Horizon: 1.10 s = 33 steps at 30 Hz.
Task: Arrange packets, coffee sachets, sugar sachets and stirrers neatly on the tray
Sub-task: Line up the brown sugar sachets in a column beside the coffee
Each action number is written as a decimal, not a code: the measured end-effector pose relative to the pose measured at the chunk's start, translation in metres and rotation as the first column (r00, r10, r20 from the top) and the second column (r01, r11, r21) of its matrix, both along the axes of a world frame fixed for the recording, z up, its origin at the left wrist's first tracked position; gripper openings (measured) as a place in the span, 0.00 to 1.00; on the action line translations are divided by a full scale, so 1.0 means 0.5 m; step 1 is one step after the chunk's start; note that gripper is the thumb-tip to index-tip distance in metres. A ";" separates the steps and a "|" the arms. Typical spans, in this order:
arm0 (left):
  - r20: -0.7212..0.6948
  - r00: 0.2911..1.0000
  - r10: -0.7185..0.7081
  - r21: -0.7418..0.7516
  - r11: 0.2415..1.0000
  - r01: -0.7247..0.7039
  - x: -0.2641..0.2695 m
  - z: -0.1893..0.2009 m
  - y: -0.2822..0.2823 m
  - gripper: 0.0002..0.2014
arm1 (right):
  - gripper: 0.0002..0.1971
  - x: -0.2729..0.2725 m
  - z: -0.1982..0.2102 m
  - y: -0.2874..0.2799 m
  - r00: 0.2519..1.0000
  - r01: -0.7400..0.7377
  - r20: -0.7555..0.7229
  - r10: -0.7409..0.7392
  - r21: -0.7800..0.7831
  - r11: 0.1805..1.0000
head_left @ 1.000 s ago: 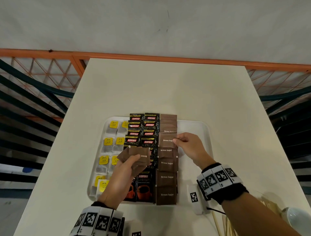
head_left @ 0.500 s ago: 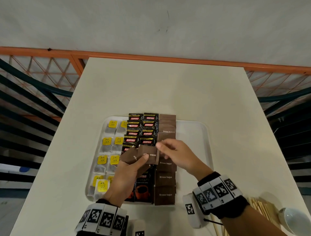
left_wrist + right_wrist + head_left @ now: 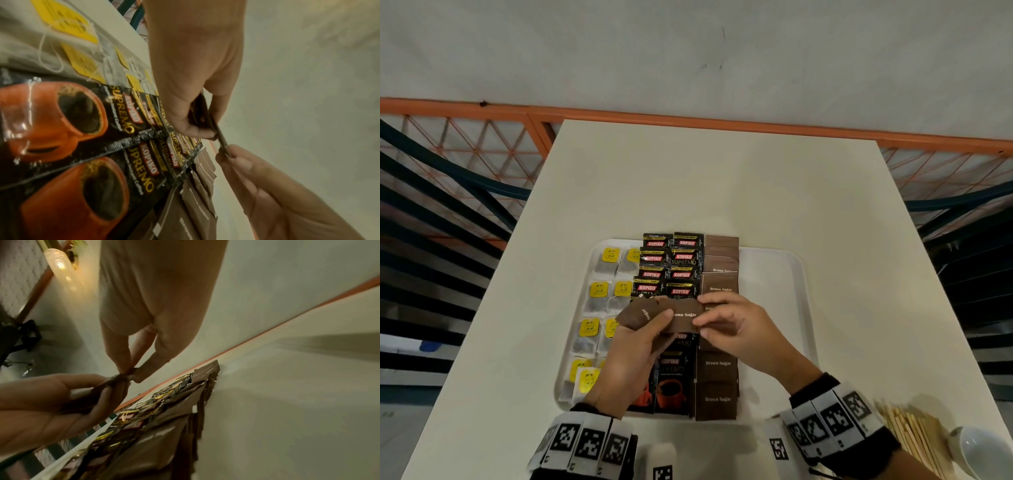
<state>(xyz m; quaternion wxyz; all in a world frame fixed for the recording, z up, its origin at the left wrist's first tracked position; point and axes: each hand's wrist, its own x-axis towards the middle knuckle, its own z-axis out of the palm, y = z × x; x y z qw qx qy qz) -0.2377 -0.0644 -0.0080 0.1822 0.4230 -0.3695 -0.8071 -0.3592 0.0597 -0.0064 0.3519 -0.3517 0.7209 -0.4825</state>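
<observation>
A white tray (image 3: 774, 274) holds tea bags (image 3: 599, 291) with yellow tags on the left, black coffee sachets (image 3: 683, 260) in the middle and a column of brown sugar sachets (image 3: 719, 370) to their right. Above the coffee sachets my left hand (image 3: 654, 322) grips a small fan of brown sugar sachets (image 3: 637, 315). My right hand (image 3: 709, 315) pinches the right end of the top sachet (image 3: 685, 317) between thumb and fingers. In the left wrist view that sachet (image 3: 218, 136) shows edge-on between both hands. The right wrist view shows the same pinch by my right hand (image 3: 131, 369).
Wooden stirrers (image 3: 917, 435) lie on the table at the near right, next to a white cup (image 3: 976, 452). The right part of the tray is bare. An orange railing (image 3: 722, 120) runs behind the table's far edge.
My right hand left the sugar column on the tray, moved left to the stack in my left hand and took hold of the top sachet. The left hand stayed roughly in place.
</observation>
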 end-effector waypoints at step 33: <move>-0.083 0.996 -0.026 0.108 0.994 0.035 -0.001 0.011 -0.003 0.13 | 0.20 -0.149 -0.056 -0.064 0.890 0.449 -0.017 -0.455 0.206 0.869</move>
